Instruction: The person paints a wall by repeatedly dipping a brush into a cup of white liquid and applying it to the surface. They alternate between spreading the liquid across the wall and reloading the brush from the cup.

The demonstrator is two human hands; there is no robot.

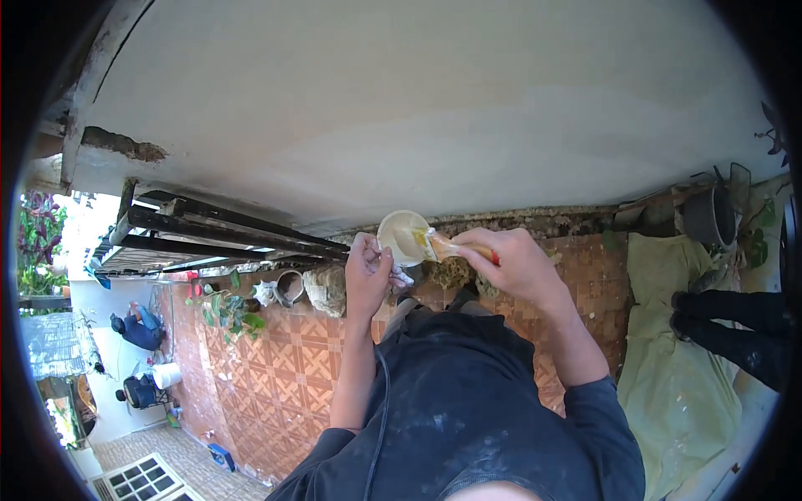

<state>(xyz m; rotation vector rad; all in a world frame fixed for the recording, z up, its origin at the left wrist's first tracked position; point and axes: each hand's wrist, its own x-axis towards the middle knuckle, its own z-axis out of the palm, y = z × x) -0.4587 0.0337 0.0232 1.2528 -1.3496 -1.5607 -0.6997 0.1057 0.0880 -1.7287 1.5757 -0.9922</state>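
Note:
My left hand (368, 274) is closed on the side of a small pale cup (393, 236), whose open mouth faces me. A yellowish smear shows on the cup's inside. From the other side, my right hand (516, 263) grips a paintbrush (444, 245) by its handle, which has a red end. The brush's bristle end, with white paint on it, overlaps the cup's rim in this view. Both hands are held in front of my body, close to the white wall (418, 117).
Dark metal railing (217, 238) stands along the wall at left. Potted plants (230, 313), a stone (326, 290) and a pot (290, 287) line the tiled floor (284, 359). A green cloth (677, 359) lies at right beside another person's legs (735, 326). Two people (138, 330) are farther off.

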